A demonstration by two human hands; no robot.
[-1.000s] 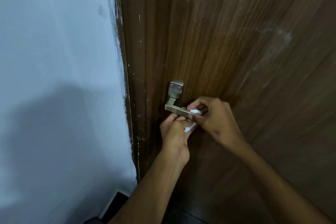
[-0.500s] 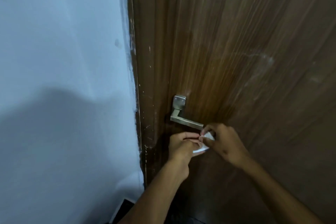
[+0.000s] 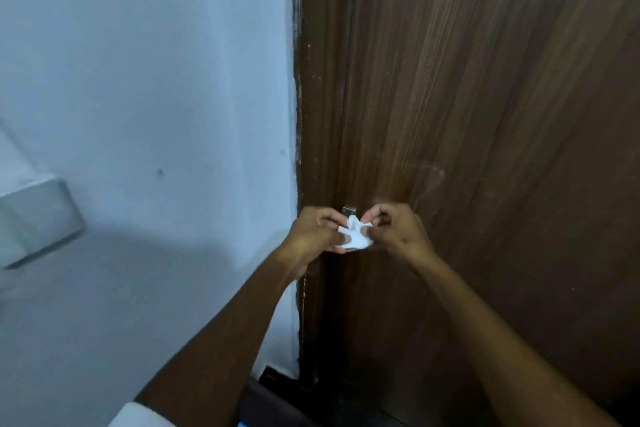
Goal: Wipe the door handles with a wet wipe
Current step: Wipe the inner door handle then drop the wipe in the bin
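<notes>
A crumpled white wet wipe (image 3: pixel 356 236) is held between both hands in front of the brown wooden door (image 3: pixel 485 114). My left hand (image 3: pixel 317 234) pinches its left side and my right hand (image 3: pixel 398 229) pinches its right side. Only the top of the metal door handle plate (image 3: pixel 349 210) shows above the wipe; the lever itself is hidden behind the wipe and fingers. I cannot tell whether the wipe touches the handle.
A pale blue wall (image 3: pixel 156 114) fills the left half, meeting the dark door frame (image 3: pixel 310 114). A grey-white box-shaped fixture (image 3: pixel 38 218) sticks out of the wall at the far left. Dark floor shows at the bottom.
Both hands have come off the lever and drawn together in front of it, bunching the wipe between them. The camera has tilted up and shifted, so the handle sits lower in view.
</notes>
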